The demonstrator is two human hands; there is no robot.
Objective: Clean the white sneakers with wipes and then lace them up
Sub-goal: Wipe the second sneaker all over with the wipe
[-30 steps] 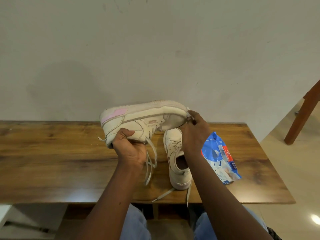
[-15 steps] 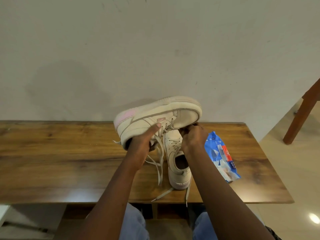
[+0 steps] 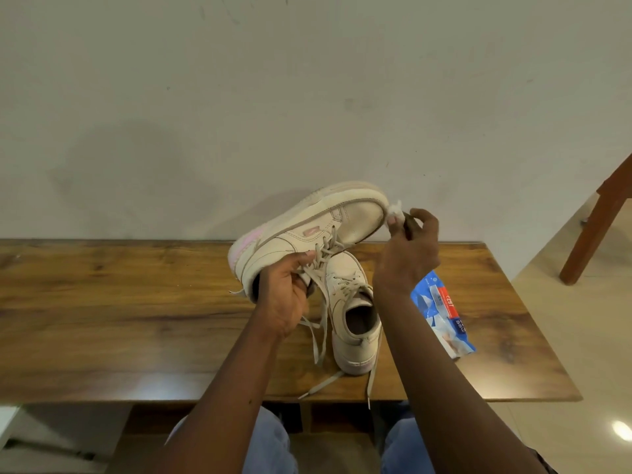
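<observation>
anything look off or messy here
Nothing spilled or damaged. The standing sneaker has loose laces trailing over the front edge of the table. The held sneaker, gripped by the left hand while the right hand pinches a wipe at its toe, also has undone laces dangling.

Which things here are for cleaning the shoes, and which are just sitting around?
For the job:
held sneaker, gripped by the left hand
wipe, pinched in the right hand
second sneaker
wipes pack

Just around:
chair leg
table underneath
</observation>
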